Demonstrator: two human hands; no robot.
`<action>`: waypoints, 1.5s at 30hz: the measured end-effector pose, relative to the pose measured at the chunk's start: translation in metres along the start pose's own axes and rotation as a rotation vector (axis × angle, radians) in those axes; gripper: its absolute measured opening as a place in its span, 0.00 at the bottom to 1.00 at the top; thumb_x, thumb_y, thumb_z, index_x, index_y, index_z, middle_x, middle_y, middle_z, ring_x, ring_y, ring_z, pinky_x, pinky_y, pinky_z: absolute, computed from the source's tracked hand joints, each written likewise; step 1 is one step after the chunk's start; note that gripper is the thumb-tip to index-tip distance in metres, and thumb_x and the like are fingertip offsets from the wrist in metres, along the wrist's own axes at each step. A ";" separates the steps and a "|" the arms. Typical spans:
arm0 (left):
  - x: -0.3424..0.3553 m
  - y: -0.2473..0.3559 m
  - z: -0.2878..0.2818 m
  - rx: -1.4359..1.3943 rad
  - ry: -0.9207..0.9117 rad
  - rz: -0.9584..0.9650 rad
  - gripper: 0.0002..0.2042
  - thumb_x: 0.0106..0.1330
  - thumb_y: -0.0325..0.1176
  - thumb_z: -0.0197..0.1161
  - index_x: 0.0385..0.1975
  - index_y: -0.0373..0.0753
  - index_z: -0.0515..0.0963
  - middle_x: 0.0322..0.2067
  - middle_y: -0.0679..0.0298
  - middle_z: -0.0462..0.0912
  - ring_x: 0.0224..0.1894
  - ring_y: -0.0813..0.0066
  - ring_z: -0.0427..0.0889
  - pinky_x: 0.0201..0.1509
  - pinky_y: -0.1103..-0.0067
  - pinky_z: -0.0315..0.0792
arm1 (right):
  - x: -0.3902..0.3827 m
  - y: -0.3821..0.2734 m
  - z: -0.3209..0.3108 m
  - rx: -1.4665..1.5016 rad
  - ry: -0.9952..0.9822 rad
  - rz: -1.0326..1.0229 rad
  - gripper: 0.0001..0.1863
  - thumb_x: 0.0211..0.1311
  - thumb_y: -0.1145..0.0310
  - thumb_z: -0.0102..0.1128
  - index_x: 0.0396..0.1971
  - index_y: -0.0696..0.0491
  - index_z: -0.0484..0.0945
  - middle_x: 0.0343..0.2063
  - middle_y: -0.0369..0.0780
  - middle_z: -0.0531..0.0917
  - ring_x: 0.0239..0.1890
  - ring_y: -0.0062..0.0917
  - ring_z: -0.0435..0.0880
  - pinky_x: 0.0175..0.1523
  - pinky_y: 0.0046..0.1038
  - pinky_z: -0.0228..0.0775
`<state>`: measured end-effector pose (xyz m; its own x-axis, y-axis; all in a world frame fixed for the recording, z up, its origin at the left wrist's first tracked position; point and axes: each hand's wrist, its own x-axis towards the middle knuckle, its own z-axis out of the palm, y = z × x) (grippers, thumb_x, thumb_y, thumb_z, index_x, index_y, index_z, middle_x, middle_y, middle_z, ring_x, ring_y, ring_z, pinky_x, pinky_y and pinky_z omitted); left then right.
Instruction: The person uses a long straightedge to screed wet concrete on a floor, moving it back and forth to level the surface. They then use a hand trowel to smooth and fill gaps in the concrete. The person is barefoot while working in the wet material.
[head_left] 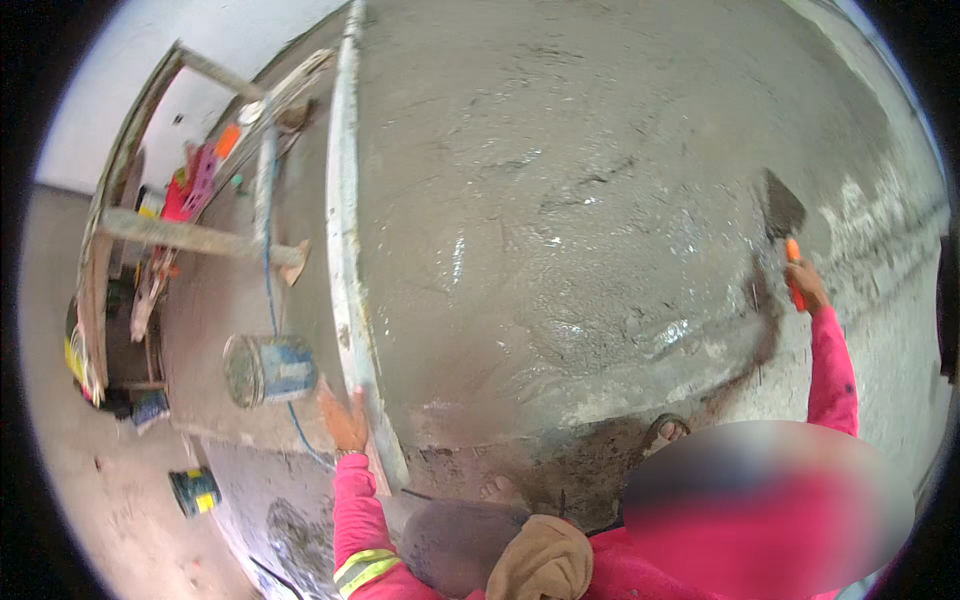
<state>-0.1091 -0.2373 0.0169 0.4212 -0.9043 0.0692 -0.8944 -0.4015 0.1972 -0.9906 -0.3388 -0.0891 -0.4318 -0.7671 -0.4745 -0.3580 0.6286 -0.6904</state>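
Note:
My right hand [808,285] is closed round the orange handle of a pointed trowel [783,207]. The trowel's grey blade lies over the right part of a wet cement surface [560,200]. On the left, my left hand [345,418] has its fingers stretched apart at the near end of a long pale straightedge [343,200]. It is beside or touching that board; I cannot tell whether it presses on it. The straightedge runs away from me along the left side of the wet cement. A bucket [268,370] with a blue label stands just left of my left hand.
A wooden frame [175,232] stands at the left, with red and pink items [190,185] by it. A blue cord [270,290] passes the bucket. Lower left is a dark bucket [195,490]. A ledge edge [560,430] runs before my feet [668,430].

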 end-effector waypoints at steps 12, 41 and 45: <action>-0.083 -0.006 0.091 -0.003 -0.117 -0.284 0.41 0.53 0.55 0.66 0.59 0.30 0.63 0.47 0.41 0.77 0.45 0.44 0.79 0.50 0.59 0.71 | 0.061 0.079 -0.192 -1.098 0.420 -0.308 0.15 0.45 0.65 0.58 0.33 0.57 0.75 0.26 0.50 0.79 0.29 0.47 0.79 0.33 0.43 0.71; -0.135 -0.060 0.006 -0.220 -0.346 -0.208 0.42 0.49 0.33 0.69 0.68 0.47 0.57 0.42 0.52 0.76 0.31 0.54 0.82 0.30 0.67 0.78 | -0.297 -0.386 0.696 -0.219 -0.264 -1.080 0.57 0.43 0.51 0.71 0.61 0.75 0.49 0.54 0.63 0.67 0.57 0.52 0.62 0.65 0.40 0.54; -0.120 -0.068 0.006 -0.269 -0.348 -0.196 0.41 0.48 0.32 0.69 0.66 0.49 0.60 0.44 0.53 0.75 0.31 0.55 0.82 0.30 0.68 0.78 | -0.288 -0.397 0.712 -0.240 -0.190 -1.075 0.56 0.41 0.57 0.70 0.61 0.75 0.47 0.52 0.62 0.67 0.57 0.50 0.60 0.63 0.39 0.56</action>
<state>-0.0998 -0.1020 -0.0108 0.4614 -0.8288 -0.3164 -0.7132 -0.5587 0.4234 -0.1344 -0.4582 -0.0675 0.3247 -0.9209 0.2157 -0.6282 -0.3805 -0.6787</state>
